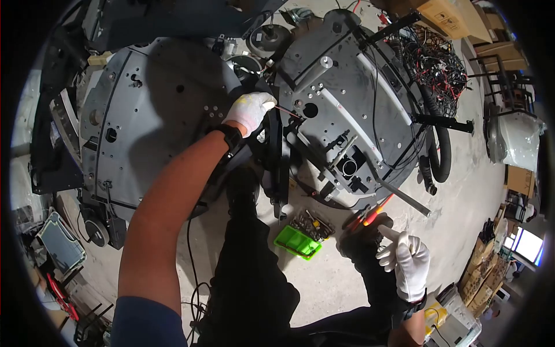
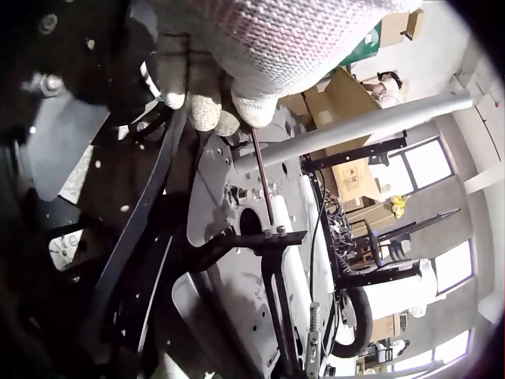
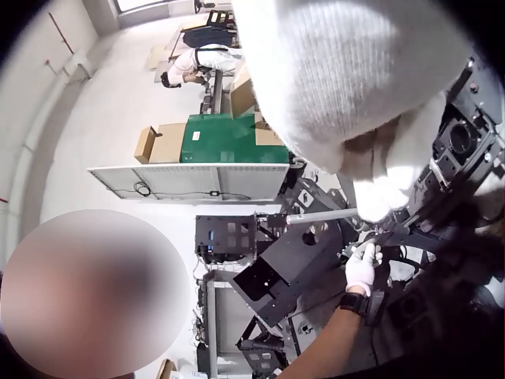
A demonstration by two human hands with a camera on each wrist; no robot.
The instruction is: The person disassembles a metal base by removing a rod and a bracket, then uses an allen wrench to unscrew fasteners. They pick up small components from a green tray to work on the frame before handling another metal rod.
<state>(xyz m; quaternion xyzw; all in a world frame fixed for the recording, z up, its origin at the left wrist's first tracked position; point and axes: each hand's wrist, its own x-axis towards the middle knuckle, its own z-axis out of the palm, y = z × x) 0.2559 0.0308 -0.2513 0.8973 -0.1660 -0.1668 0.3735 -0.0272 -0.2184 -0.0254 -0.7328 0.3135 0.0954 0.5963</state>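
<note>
My left hand (image 1: 263,108), in a white glove, pinches a thin screwdriver (image 1: 288,112) whose shaft points right onto the dark grey round metal chassis (image 1: 370,110). In the left wrist view the gloved fingertips (image 2: 207,109) hold the shaft (image 2: 264,178), and its tip meets a black bracket (image 2: 272,234) on the plate. My right hand (image 1: 404,257), also gloved, hangs low at the right with loosely curled fingers and one finger raised, holding nothing. The right wrist view is mostly filled by that glove (image 3: 355,87), with the left hand (image 3: 363,266) seen beyond it.
A green tray (image 1: 296,242) and a heap of screws (image 1: 312,224) lie on the concrete floor below the chassis, with red-handled screwdrivers (image 1: 370,214) beside them. A second round plate (image 1: 156,110) stands at the left. Tangled wires (image 1: 436,63) and cardboard boxes (image 1: 451,17) sit at the upper right.
</note>
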